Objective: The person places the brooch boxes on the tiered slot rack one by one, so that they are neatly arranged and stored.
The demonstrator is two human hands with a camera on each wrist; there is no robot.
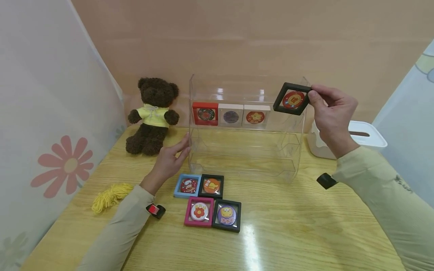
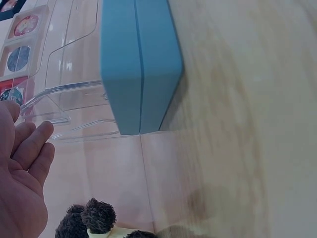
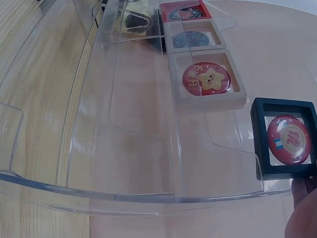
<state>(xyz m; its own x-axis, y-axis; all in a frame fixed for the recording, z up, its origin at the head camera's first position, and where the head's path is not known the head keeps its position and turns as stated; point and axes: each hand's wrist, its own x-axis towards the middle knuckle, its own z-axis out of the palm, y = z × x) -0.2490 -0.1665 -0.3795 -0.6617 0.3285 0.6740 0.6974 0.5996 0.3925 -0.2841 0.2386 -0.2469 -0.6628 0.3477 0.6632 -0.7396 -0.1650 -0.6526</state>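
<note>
In the head view, my right hand (image 1: 333, 111) pinches the corner of a black display frame (image 1: 292, 98) with a red and gold badge inside. The frame is held tilted at the upper right of a clear acrylic rack (image 1: 244, 150). My left hand (image 1: 171, 160) touches the rack's left side with its fingers extended. On a rack shelf stand a red display frame (image 1: 205, 114) and two white display frames (image 1: 231, 116), side by side. The right wrist view shows the black frame (image 3: 260, 144) just beyond the white frame with a star badge (image 3: 208, 79).
A blue frame (image 1: 187, 186), a pink frame (image 1: 199, 212) and two black frames (image 1: 226, 215) lie on the table before the rack. A teddy bear (image 1: 154, 116) stands left, yellow yarn (image 1: 112, 197) nearer. A white tissue box (image 1: 366, 134) sits right.
</note>
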